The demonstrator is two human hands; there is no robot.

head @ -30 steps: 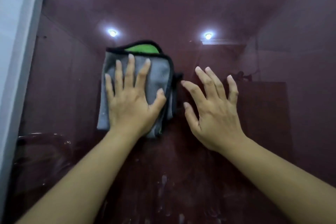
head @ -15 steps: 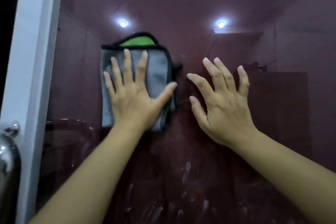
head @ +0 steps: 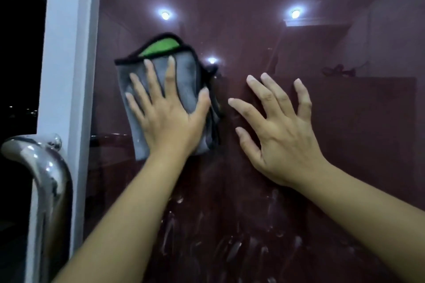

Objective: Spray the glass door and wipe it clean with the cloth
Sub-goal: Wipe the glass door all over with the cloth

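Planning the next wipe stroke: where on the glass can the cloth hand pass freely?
Free: glass above the cloth, under the reflected lights, and below both hands. Crowded: left hand and right hand sit close together; white frame hems the cloth's left.

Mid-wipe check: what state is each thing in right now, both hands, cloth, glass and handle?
left hand: flat, fingers spread, pressing the cloth
right hand: open, fingers spread on bare glass
cloth: folded, grey with green layer showing, against the glass
glass door: white smears low down
door handle: untouched
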